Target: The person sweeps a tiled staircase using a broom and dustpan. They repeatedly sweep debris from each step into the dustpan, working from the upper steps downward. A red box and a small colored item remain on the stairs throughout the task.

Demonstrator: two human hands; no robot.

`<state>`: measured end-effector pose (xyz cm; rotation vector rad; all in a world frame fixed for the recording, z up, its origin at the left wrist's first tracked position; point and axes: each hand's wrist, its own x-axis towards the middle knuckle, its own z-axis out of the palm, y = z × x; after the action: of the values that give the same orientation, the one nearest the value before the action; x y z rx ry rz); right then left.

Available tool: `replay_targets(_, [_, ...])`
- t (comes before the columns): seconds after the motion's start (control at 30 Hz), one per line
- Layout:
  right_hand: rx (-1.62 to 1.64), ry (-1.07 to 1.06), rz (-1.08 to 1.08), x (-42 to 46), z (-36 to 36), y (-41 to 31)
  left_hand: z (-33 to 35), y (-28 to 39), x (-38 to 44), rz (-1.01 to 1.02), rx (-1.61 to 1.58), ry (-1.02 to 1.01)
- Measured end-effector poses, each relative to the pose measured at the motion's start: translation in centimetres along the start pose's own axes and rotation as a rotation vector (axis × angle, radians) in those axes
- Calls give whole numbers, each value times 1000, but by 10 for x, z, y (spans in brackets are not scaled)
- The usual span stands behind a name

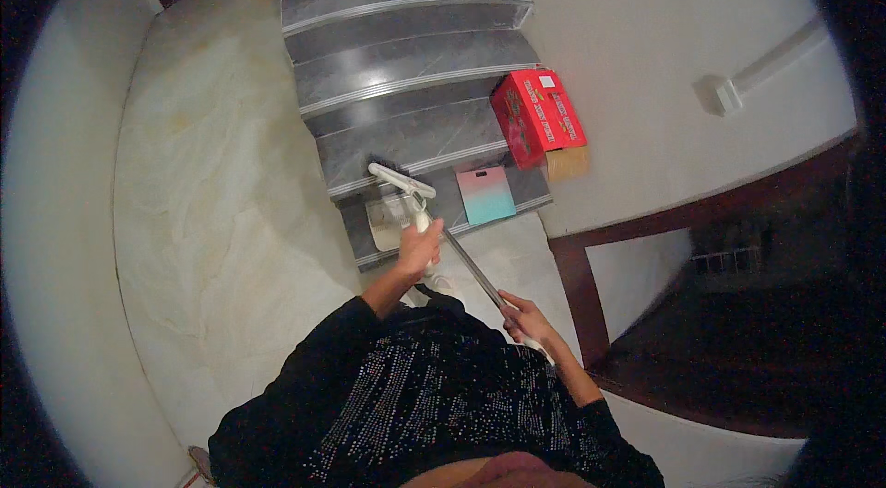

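My right hand (527, 319) is closed around the lower part of a broom's metal handle (474, 268). The broom's white head (401, 180), with dark bristles, rests at the edge of a grey stair step. My left hand (419, 247) grips a white handle near the broom head; it seems to belong to the dustpan. The pale, see-through dustpan (385, 228) with comb-like teeth lies over the lowest step, just below the broom head and partly behind it.
Grey stone stairs (408, 73) rise ahead. A red cardboard box (536, 116) stands at their right side by the white wall. A pink and turquoise flat square (486, 196), perhaps a bathroom scale, lies on the lowest step. Pale marble flooring (221, 197) stretches along the left.
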<state>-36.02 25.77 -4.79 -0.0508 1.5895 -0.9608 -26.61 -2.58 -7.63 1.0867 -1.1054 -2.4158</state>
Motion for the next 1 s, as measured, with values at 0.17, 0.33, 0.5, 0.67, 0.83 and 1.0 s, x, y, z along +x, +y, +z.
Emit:
replay_targets(0.17, [31,94,-121,-11,-37,-33,-23,3,-14,18,1,101])
replay_targets(0.33, [124,208,-274,112,-63,-87,-45,7,-28,50,-31,129])
replay_targets(0.5, [-35,166,-254,190,-24,-120,-69,17,-23,21,0,126])
replay_targets(0.67, [-314,100,-211,162,11,-67,-73,22,-32,-14,-33,96])
replay_targets(0.83, [-503,-38,-30,69,14,-50,-71,16,-38,25,36,121])
replay_targets(1.0, [-521,-120,-85,9,-11,-49,-72,28,-43,31,167,145])
